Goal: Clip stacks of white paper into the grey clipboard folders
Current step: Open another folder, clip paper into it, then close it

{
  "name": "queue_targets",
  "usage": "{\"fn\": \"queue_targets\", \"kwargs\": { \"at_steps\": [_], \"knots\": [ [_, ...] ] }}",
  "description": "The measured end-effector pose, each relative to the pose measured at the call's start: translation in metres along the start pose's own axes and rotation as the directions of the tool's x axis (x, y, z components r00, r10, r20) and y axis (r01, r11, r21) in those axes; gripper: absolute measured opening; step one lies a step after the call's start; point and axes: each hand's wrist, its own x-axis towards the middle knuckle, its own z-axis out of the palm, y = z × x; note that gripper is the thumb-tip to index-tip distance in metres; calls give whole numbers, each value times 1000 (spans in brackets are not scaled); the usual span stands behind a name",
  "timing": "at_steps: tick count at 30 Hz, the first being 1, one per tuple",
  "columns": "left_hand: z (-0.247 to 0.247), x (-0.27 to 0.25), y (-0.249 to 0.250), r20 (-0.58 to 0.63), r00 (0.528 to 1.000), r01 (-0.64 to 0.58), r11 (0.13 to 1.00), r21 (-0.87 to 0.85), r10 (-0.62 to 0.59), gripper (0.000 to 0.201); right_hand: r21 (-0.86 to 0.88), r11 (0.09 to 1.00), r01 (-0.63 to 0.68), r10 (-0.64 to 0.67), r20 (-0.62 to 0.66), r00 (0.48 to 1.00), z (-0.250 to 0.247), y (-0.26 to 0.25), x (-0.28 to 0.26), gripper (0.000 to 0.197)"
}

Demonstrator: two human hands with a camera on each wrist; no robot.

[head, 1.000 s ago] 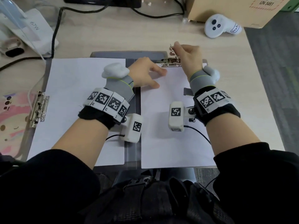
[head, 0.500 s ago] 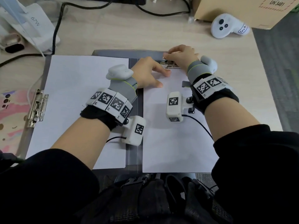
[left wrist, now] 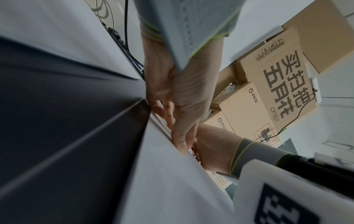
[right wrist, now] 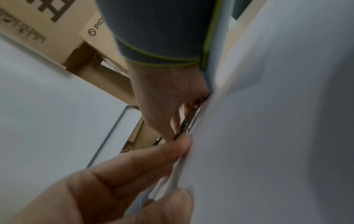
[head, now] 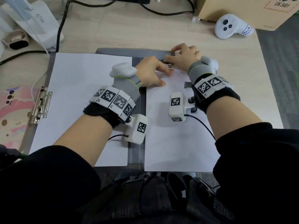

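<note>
The right hand (head: pixel 184 56) covers most of the metal clip (head: pixel 169 64) at the top of the right paper stack (head: pixel 178 143), so whether the clip bites the sheets cannot be told. In the right wrist view the clip (right wrist: pixel 188 121) is a blurred sliver. The cardboard box (head: pixel 242 12) is cut off by the head view's top edge.
</note>
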Motion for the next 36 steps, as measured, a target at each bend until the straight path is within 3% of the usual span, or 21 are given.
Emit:
{"fn": "queue_targets", "kwargs": {
  "at_steps": [12, 19, 23, 26, 30, 32, 34, 36],
  "knots": [
    [-7, -36, 31, 70, 996, 48, 994, 94, -54, 47, -14, 988, 154, -155, -79, 985, -21, 1, -59, 38],
    [-7, -88, 36, -104, 992, 87, 992, 93, -77, 38, 171, 964, 202, -200, -30, 979, -17, 12, -119, 34],
    [0, -126, 27, -262, 950, 183, 983, 32, -168, 36, 224, 950, 215, -219, -10, 976, -4, 19, -153, 33],
    [2, -148, 15, -407, 873, 283, 959, -28, -270, 36, 225, 951, 211, -218, 9, 976, 5, 21, -168, 29],
    [1, -185, -15, -557, 706, 479, 874, -80, -438, 44, 200, 954, 225, -241, 62, 968, 24, 19, -196, 29],
    [3, -200, -34, -593, 599, 599, 793, -114, -538, 50, 163, 962, 218, -234, 83, 969, 32, 18, -206, 32],
    [5, -226, -55, -612, 463, 681, 699, -217, -641, 61, 105, 968, 229, -238, 88, 967, 44, 12, -218, 37],
    [7, -242, -69, -603, 395, 710, 647, -278, -693, 71, 15, 968, 252, -252, 79, 964, 49, 6, -226, 41]
  ]
}}
